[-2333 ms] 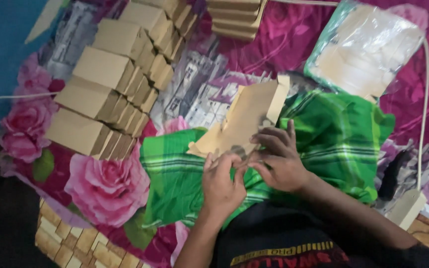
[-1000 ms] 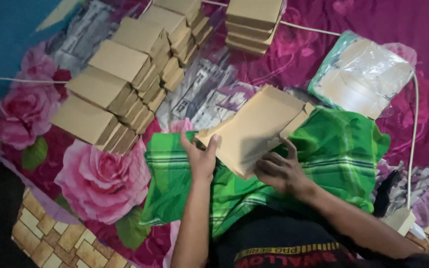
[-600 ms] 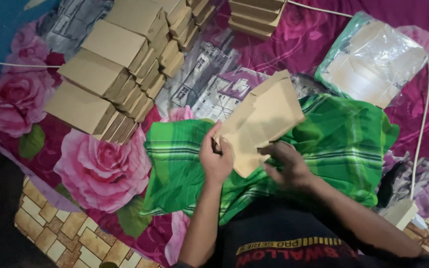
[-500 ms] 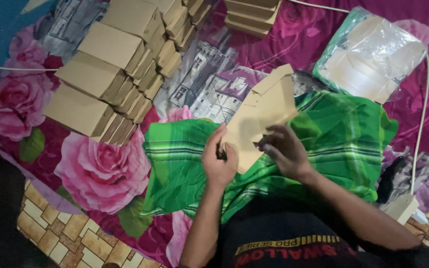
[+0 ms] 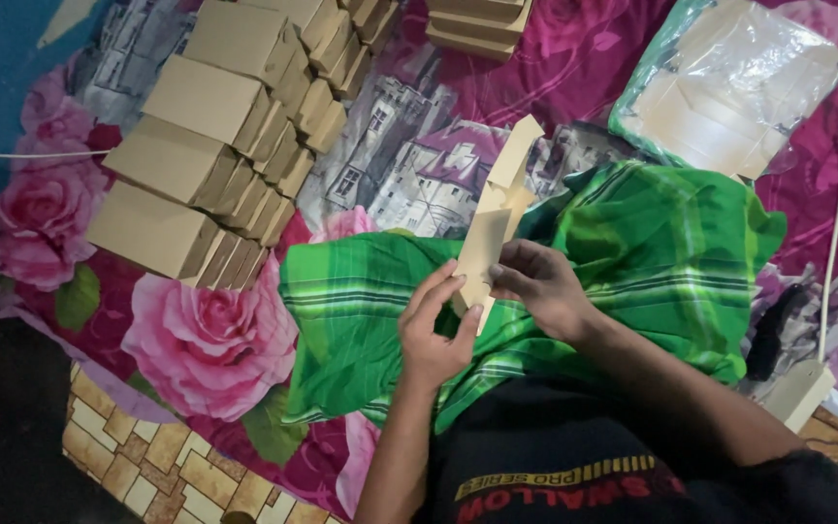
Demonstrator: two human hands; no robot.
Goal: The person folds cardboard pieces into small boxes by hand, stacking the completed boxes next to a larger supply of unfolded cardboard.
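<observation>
Gripping flat cardboard piece [image 5: 490,243] edge-on: left hand [image 5: 435,330] and right hand [image 5: 542,287], fingers clamped on it, above green plaid cloth [image 5: 652,252]; folded boxes [image 5: 208,155] stacked nearby.

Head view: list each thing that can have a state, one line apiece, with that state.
Cardboard blank: unfolded, seen edge-on, held upright in both hands.
Left hand: gripping the blank's lower edge.
Right hand: pinching the blank's side.
Folded boxes: assembled, closed, stacked in rows.
Plastic bag of flat blanks: lying flat; open or sealed unclear.
Green plaid cloth: rumpled over the lap.
</observation>
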